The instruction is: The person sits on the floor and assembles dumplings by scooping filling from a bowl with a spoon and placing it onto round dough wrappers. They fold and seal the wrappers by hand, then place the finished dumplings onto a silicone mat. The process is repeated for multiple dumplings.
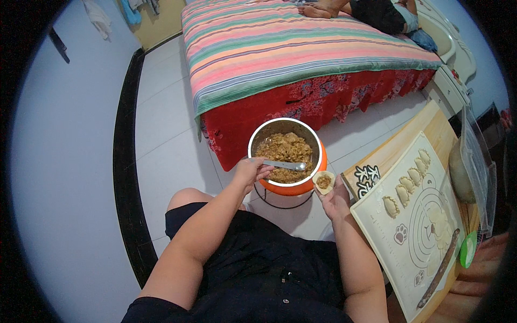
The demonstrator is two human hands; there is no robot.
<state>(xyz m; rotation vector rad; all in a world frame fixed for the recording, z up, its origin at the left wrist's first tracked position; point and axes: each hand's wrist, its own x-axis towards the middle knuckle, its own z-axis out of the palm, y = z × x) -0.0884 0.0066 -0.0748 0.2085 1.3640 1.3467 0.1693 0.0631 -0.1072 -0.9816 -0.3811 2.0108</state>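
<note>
My left hand (252, 172) is closed round the handle of a metal spoon (288, 164), whose bowl end rests over the brown minced filling (285, 146) in a steel pot (256, 134). To the right of the pot, my right hand (336, 200) holds up a round dumpling wrapper (330, 188) with a lump of filling in its middle. The wrapper lies spread on my fingers, its edges not folded together. Several pleated, folded dumplings (408, 183) sit in a row on a pale mat (371, 215) to the right.
An orange stool (291, 189) bears the pot. The mat lies on a wooden table (420, 121) with a rolling pin (439, 269), flattened dough (442, 229) and a green-rimmed dish (468, 249). Ahead stands a bed (258, 59) with a striped cover, where a person's legs (336, 8) lie.
</note>
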